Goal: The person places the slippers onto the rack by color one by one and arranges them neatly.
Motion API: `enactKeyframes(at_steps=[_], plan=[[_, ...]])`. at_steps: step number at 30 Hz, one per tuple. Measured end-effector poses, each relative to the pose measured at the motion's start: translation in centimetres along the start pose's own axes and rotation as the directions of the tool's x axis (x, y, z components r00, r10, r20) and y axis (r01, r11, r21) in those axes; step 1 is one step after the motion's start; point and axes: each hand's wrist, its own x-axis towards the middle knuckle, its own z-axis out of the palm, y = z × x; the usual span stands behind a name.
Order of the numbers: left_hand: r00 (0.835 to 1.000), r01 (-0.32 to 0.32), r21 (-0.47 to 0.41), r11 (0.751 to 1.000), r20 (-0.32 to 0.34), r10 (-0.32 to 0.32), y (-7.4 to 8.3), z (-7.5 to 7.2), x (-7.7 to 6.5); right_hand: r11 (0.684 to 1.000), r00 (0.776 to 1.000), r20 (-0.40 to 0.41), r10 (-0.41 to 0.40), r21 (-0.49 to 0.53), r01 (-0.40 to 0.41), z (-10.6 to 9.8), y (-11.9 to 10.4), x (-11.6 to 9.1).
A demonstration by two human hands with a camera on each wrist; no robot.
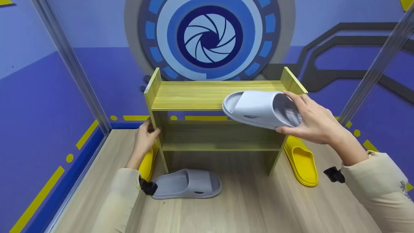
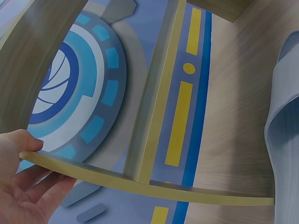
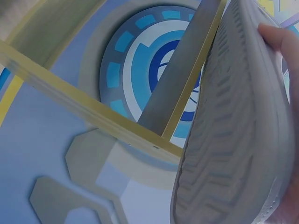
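Observation:
A light wooden shoe rack (image 1: 190,100) with two shelves stands in front of me. My left hand (image 1: 144,139) grips the front edge of its left side panel, thumb on the inner side and fingers outside, as the left wrist view shows on the panel (image 2: 103,178). My right hand (image 1: 318,121) holds a light grey slipper (image 1: 255,105) by the heel end, toe pointing left, in front of the top shelf's right part. In the right wrist view its zigzag-patterned sole (image 3: 224,135) faces the camera. Another grey slipper (image 1: 199,181) lies on the floor before the rack, toe right.
One yellow slipper (image 1: 302,165) lies right of the rack. Another yellow slipper (image 1: 147,163) is left of it, partly hidden by my left arm. A purple-blue patterned wall (image 1: 106,77) rises behind, with metal posts (image 1: 69,64) at both sides.

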Motion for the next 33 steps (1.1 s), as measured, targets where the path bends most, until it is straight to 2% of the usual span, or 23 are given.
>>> enactKeyframes(at_steps=[12, 22, 33], plan=[[1.000, -0.006, -0.034, 0.999, -0.004, 0.006, 0.0, 0.1, 0.0, 0.994, 0.993, 0.042, 0.111, 0.001, -0.111, 0.1, -0.6, 2.8], [1.000, -0.008, -0.039, 0.999, -0.003, 0.008, 0.0, 0.0, 0.1, 0.979, 0.974, 0.097, 0.206, -0.020, -0.205, 0.2, -1.7, 4.6], [1.000, 0.017, -0.030, 0.999, -0.008, -0.017, 0.0, 0.2, 0.1, 0.954, 0.956, 0.036, 0.291, -0.085, -0.288, 1.2, -3.2, 6.0]])
